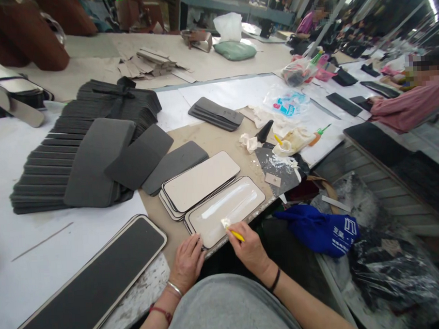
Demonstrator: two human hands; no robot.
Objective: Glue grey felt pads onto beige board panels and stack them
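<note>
My right hand [249, 248] is closed round a small yellow-handled brush [234, 231], whose pale tip rests on the near edge of a beige panel [226, 208] wet with shiny glue. My left hand [187, 263] lies with fingers bent on the near left corner of that panel, pressing it to the brown work board [211, 136]. A stack of dry beige panels [198, 182] with dark rims sits just behind it.
Dark grey foam pads [95, 155] lie fanned in a large pile at left. A long black panel [97, 281] lies near left. Rags, a glue pot and bottles [287, 142] sit at right. A blue bag [320, 230] hangs below. Another person [409, 103] works at far right.
</note>
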